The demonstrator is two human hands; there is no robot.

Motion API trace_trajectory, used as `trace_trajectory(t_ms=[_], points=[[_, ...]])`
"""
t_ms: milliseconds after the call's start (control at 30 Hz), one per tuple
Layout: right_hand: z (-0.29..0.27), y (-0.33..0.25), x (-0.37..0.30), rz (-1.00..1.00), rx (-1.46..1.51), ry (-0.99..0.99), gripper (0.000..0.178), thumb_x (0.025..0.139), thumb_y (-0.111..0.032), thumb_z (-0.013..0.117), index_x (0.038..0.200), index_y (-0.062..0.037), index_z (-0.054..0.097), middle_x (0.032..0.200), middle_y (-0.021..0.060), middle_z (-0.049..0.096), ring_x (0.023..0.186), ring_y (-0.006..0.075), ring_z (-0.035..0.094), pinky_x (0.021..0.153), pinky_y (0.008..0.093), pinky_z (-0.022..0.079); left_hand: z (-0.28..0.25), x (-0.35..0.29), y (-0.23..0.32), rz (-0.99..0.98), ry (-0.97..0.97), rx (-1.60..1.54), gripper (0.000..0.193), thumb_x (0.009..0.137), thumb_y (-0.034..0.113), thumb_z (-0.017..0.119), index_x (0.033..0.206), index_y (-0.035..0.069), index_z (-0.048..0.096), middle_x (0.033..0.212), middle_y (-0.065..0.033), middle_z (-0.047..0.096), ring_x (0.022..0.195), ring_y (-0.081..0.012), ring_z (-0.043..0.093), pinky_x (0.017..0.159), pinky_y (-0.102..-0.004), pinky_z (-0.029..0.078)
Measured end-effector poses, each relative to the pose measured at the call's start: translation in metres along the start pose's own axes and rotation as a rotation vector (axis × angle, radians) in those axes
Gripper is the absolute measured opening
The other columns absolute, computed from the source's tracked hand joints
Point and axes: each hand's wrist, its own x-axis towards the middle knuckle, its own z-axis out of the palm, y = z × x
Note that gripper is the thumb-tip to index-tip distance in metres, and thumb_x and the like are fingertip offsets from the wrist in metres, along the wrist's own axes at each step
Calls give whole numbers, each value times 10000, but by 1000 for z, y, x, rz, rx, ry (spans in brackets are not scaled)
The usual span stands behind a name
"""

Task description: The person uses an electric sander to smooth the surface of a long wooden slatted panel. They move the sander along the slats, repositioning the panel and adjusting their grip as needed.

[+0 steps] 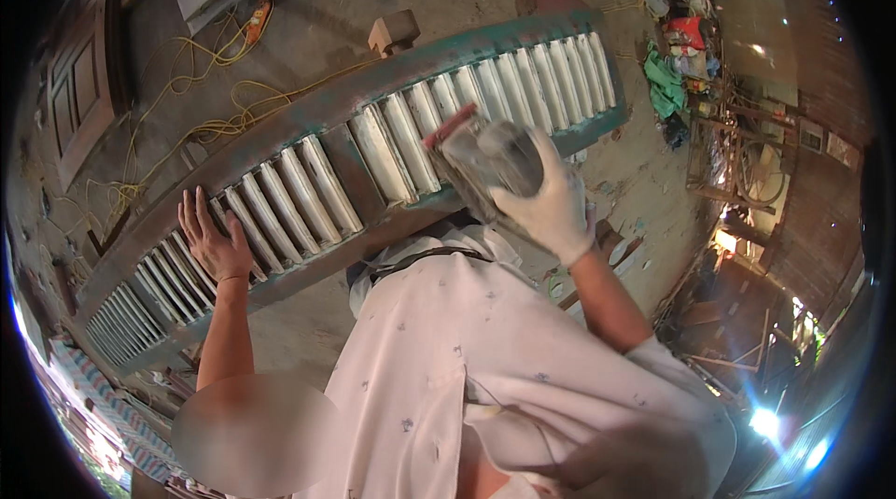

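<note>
A long louvred wooden shutter panel (353, 163) lies across the view in front of me, its frame worn green and brown, its slats pale and bare. My left hand (217, 242) is bare and rests flat on the slats left of the middle, fingers spread. In a white glove, my right hand (551, 205) grips a grey sander (509, 155) with a rounded top and a reddish edge. The sander is tilted and smeared by motion over the panel's near edge, right of the middle bar. Whether it touches the slats I cannot tell.
Beyond the panel, yellow cords (233, 112) trail over the floor to an orange power tool (258, 21). A wooden block (394, 32) stands by the far edge. Panelled doors (82, 88) lean at the left. Piled odds and ends with a green cloth (664, 84) lie at the right.
</note>
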Motion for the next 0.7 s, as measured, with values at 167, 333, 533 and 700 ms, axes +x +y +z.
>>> trace_trajectory(t_ms=[167,333,533,700], points=[[3,1,20,77,167,102,896,814,-219,941,1559,63,532,1462,216,683,1356,285,659,1169,416,508,-3,0,1,9,-1,-9,695,994,202,687,1661,112,512,1736,-175,448,1628,-428,362,1284,-561,362],[2,-9,114,26,244,117,902,828,-301,956,1542,71,551,1436,210,699,1336,274,662,1153,386,509,2,6,-4,44,-6,25,694,1004,222,678,1666,117,500,1732,-178,452,1622,-432,367,1280,-555,374],[0,3,35,-12,165,25,867,819,-244,946,1544,26,555,1426,204,708,1336,286,679,1146,418,525,4,-4,-10,10,4,52,707,985,206,697,1660,123,505,1722,-179,462,1616,-428,375,1285,-548,373],[32,-22,-19,-102,-135,2,922,800,-246,924,1578,21,506,1332,287,729,1267,428,719,1089,493,566,0,-3,-6,13,4,19,712,978,227,701,1656,118,511,1718,-184,463,1621,-429,367,1297,-556,345]])
